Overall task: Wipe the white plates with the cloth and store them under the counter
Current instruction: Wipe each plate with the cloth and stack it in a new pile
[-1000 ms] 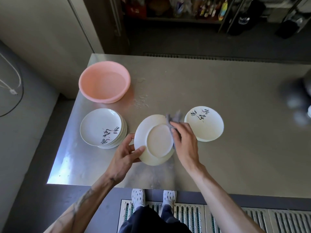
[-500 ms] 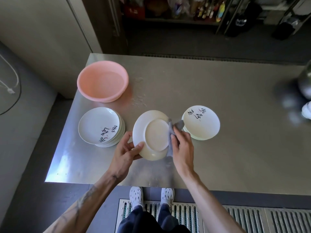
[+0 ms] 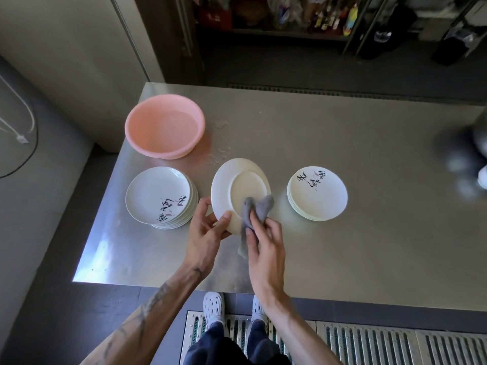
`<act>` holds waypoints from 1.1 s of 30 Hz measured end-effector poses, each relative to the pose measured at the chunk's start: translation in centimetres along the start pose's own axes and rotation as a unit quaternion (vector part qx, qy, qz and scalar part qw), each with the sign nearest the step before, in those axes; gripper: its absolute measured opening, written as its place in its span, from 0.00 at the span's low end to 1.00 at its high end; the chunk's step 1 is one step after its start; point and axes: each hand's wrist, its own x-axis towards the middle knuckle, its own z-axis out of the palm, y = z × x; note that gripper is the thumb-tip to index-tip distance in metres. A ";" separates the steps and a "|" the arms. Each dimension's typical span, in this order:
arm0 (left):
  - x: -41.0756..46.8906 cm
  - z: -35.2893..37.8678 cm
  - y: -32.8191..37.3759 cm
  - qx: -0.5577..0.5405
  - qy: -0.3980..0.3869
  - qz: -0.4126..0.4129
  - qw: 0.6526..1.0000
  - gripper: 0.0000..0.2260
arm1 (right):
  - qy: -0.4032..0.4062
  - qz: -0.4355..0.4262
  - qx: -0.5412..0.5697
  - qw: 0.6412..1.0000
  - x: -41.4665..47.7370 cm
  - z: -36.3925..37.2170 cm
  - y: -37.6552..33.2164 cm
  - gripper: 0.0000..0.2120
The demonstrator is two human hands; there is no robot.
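Here, item by item, is what lies before you.

- Plate (image 3: 237,191): white, held tilted over the steel counter (image 3: 342,143), underside toward you, between the two stacks.
- Your left hand (image 3: 208,233): grips the plate's near-left rim, thumb on the underside, fingers curled behind it.
- Your right hand (image 3: 266,248): fingers closed round the grey cloth (image 3: 257,209), which is pressed to the lower right of the plate's underside.
- Left stack (image 3: 160,196): plates face up with black lettering, just beside the held plate.
- Right stack (image 3: 317,197): shorter, face up, same lettering, apart from the cloth.
- Pink basin (image 3: 164,126): behind the left stack. It may hold a little water, but glare makes this hard to judge.
- Droplets (image 3: 220,154): on the steel between the basin and the held plate.
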 end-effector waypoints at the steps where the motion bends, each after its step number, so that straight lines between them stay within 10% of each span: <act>1: 0.0 0.1 0.0 -0.001 0.002 0.002 1.000 0.09 | 0.006 0.001 0.000 1.000 0.2 0.1 0.1 0.23; 14: 0.2 0.2 -0.1 0.003 0.001 -0.023 1.000 0.11 | 0.039 0.097 0.022 0.994 4.5 -1.2 2.7 0.21; 26: 0.4 -0.7 0.6 0.061 -0.058 -0.044 0.995 0.14 | -0.191 -0.277 -0.082 0.938 9.8 -1.4 -2.3 0.25; 33: 0.8 -0.6 0.9 0.074 -0.073 -0.048 0.993 0.12 | -0.169 -0.242 -0.093 0.951 10.3 -1.4 -1.7 0.23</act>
